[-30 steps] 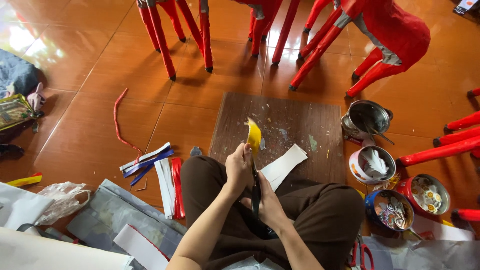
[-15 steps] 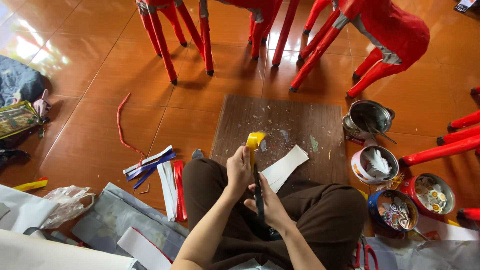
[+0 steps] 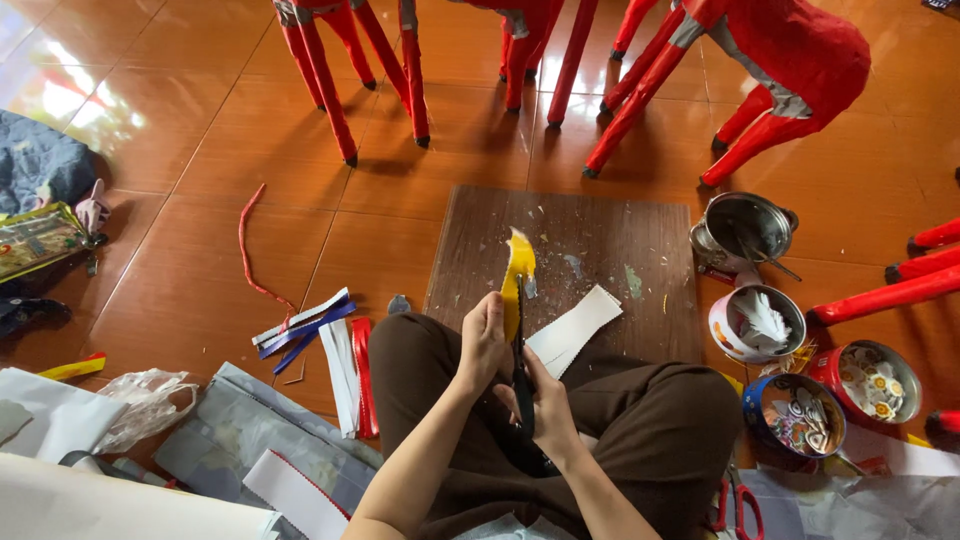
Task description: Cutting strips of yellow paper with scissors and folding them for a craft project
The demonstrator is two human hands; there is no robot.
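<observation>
Left hand pinches the yellow strip upright over my lap, near the board's front edge, so my right hand, gripping scissors, can snip it.

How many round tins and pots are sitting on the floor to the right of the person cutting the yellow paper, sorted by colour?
Silver metal pot: 1
White cup with red band, holding white feathery bits: 1
Red tin: 1
Blue tin: 1
Total: 4

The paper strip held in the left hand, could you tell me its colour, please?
Yellow; the paper strip shows best in the head view.
</observation>
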